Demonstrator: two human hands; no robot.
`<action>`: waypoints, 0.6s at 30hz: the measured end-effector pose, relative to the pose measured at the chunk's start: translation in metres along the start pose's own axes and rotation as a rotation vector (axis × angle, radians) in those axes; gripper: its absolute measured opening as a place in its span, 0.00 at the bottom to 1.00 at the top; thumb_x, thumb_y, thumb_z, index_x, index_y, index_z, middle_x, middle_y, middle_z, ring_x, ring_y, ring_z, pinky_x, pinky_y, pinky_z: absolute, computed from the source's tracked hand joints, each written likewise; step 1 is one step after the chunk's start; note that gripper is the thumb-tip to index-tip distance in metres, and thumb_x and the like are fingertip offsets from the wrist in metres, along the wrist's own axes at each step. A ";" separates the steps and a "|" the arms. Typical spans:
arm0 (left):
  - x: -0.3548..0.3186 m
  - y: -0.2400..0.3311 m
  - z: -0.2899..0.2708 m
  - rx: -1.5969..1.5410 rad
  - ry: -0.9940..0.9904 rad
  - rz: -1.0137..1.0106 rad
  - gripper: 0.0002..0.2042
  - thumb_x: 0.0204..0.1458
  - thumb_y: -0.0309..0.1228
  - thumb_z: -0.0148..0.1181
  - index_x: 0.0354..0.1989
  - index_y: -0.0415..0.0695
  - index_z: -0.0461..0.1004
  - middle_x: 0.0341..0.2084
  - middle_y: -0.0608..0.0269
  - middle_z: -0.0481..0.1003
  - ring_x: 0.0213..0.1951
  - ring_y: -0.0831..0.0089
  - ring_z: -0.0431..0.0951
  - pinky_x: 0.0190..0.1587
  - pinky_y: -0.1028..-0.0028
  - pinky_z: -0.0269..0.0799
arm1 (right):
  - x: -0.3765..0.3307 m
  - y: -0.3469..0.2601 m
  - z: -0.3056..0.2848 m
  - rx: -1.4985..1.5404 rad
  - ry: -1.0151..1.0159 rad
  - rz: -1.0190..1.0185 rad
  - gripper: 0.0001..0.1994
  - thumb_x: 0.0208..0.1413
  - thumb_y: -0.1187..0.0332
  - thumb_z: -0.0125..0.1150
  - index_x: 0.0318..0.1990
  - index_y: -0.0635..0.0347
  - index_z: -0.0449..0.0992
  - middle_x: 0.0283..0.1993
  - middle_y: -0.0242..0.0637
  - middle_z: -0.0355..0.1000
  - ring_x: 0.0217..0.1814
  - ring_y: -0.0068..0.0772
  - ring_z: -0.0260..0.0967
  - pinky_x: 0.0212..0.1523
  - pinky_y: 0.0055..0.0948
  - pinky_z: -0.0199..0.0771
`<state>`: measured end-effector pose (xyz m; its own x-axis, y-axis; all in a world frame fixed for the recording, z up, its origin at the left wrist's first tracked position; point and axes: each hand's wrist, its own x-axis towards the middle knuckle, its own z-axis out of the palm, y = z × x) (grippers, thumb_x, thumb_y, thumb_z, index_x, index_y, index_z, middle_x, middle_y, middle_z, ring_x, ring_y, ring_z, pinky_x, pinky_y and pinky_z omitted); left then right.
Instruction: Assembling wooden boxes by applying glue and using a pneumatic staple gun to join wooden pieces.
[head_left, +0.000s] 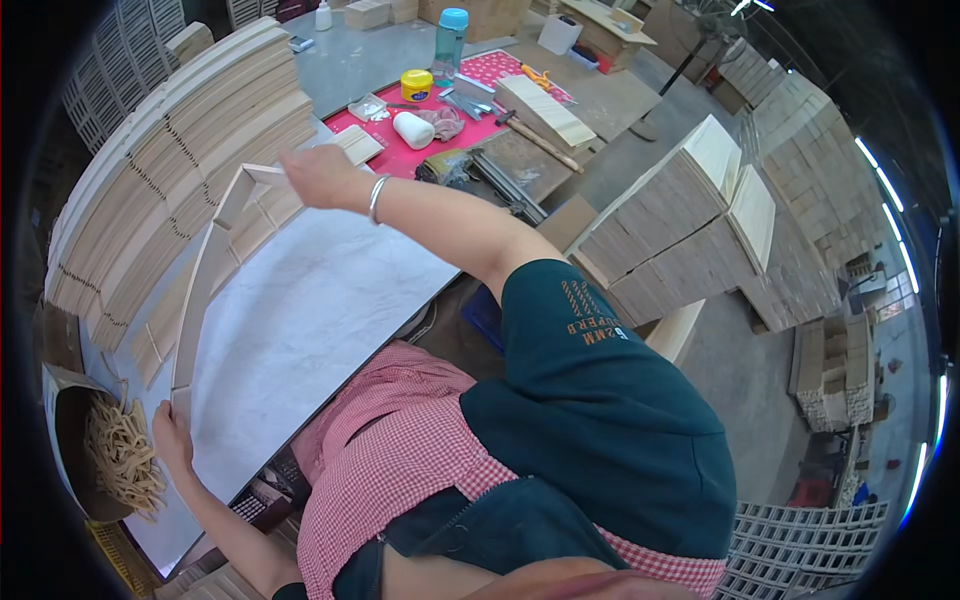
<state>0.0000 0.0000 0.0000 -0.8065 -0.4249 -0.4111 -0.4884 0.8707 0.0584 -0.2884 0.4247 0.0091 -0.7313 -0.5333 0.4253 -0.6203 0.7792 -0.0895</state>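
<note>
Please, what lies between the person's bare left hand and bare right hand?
In the head view, a long, narrow, pale wooden strip runs from the bare left hand toward the bare right hand; white tabletop shows beside it.

On and beside the table
The wooden frame runs along the left side of the table, its near end at the left hand and its far end at the right hand. Left of the frame is a stack of slats. A bin with strips inside is left of the left hand. Past the right hand, a jar and a water bottle stand on a mat, the jar on the left. A hammer lies to their right.
</note>
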 end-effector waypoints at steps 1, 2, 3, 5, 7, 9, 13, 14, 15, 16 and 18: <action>0.006 0.007 0.005 -0.064 0.070 0.033 0.33 0.52 0.21 0.49 0.71 0.43 0.60 0.62 0.42 0.70 0.59 0.45 0.72 0.63 0.62 0.65 | -0.005 -0.003 0.001 0.022 0.015 0.007 0.14 0.52 0.70 0.59 0.48 0.54 0.73 0.29 0.44 0.78 0.31 0.51 0.78 0.31 0.46 0.74; -0.001 0.003 0.013 -0.132 0.142 0.027 0.32 0.52 0.21 0.48 0.70 0.41 0.60 0.60 0.41 0.72 0.57 0.46 0.74 0.61 0.63 0.66 | -0.009 -0.016 0.003 0.036 0.017 -0.010 0.14 0.52 0.70 0.59 0.48 0.54 0.73 0.29 0.44 0.78 0.31 0.51 0.78 0.31 0.46 0.74; 0.002 0.002 0.026 -0.196 0.199 0.057 0.31 0.52 0.21 0.47 0.69 0.39 0.61 0.57 0.41 0.73 0.55 0.46 0.75 0.60 0.64 0.68 | -0.026 -0.028 0.001 0.093 -0.046 -0.010 0.13 0.51 0.70 0.59 0.46 0.54 0.74 0.30 0.45 0.78 0.31 0.52 0.77 0.31 0.46 0.74; 0.017 -0.015 0.065 -0.354 0.391 0.144 0.30 0.51 0.20 0.46 0.68 0.36 0.62 0.56 0.41 0.74 0.55 0.47 0.76 0.59 0.65 0.69 | -0.046 -0.045 0.002 0.158 -0.194 0.001 0.12 0.50 0.70 0.59 0.43 0.55 0.76 0.31 0.47 0.78 0.32 0.54 0.76 0.32 0.46 0.74; 0.026 -0.035 0.078 -0.442 0.520 0.185 0.30 0.50 0.20 0.45 0.67 0.35 0.62 0.56 0.41 0.74 0.56 0.47 0.75 0.59 0.64 0.69 | -0.054 -0.057 0.012 0.177 -0.293 0.006 0.12 0.49 0.71 0.59 0.43 0.55 0.77 0.31 0.48 0.78 0.32 0.55 0.75 0.32 0.47 0.74; 0.026 -0.044 0.052 -0.745 0.179 0.461 0.29 0.55 0.26 0.47 0.69 0.35 0.61 0.61 0.43 0.70 0.60 0.52 0.72 0.61 0.65 0.67 | -0.063 -0.069 0.033 0.194 -0.313 -0.021 0.12 0.45 0.72 0.59 0.40 0.56 0.79 0.30 0.49 0.77 0.31 0.56 0.75 0.32 0.47 0.74; 0.012 -0.027 0.052 -0.894 0.104 0.354 0.28 0.60 0.38 0.54 0.66 0.33 0.64 0.57 0.51 0.72 0.52 0.64 0.72 0.56 0.70 0.68 | -0.071 -0.056 0.061 0.350 -0.341 0.028 0.07 0.44 0.69 0.57 0.26 0.63 0.79 0.27 0.51 0.77 0.25 0.58 0.70 0.30 0.50 0.70; 0.012 -0.011 0.058 -1.031 0.185 0.255 0.27 0.58 0.35 0.55 0.64 0.35 0.65 0.55 0.56 0.73 0.46 0.71 0.70 0.48 0.76 0.66 | -0.075 -0.080 0.024 0.534 -0.389 0.038 0.09 0.47 0.71 0.56 0.31 0.64 0.81 0.27 0.49 0.77 0.23 0.53 0.71 0.29 0.46 0.72; 0.002 -0.004 0.058 -1.149 0.292 0.155 0.25 0.56 0.32 0.55 0.63 0.37 0.66 0.54 0.61 0.74 0.40 0.77 0.68 0.41 0.81 0.64 | -0.078 -0.100 0.005 0.510 -0.415 -0.061 0.12 0.51 0.73 0.54 0.40 0.66 0.81 0.27 0.45 0.77 0.23 0.45 0.73 0.29 0.38 0.73; -0.003 -0.005 0.055 -1.119 0.192 0.241 0.24 0.56 0.31 0.55 0.62 0.38 0.67 0.54 0.63 0.73 0.40 0.80 0.68 0.39 0.82 0.63 | -0.084 -0.107 0.017 0.633 -0.457 -0.007 0.15 0.51 0.75 0.54 0.45 0.67 0.79 0.26 0.42 0.77 0.24 0.39 0.74 0.29 0.33 0.74; -0.013 -0.002 0.071 -1.129 0.198 0.263 0.21 0.54 0.30 0.55 0.58 0.44 0.69 0.51 0.65 0.73 0.40 0.80 0.67 0.37 0.81 0.64 | -0.088 -0.149 -0.010 0.589 -0.487 -0.148 0.13 0.50 0.75 0.56 0.43 0.65 0.79 0.25 0.39 0.75 0.20 0.35 0.67 0.28 0.32 0.71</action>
<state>0.0348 0.0209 -0.0592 -0.9155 -0.3830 -0.1233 -0.2373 0.2664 0.9342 -0.1292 0.3589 -0.0059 -0.5868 -0.8088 0.0388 -0.6697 0.4578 -0.5847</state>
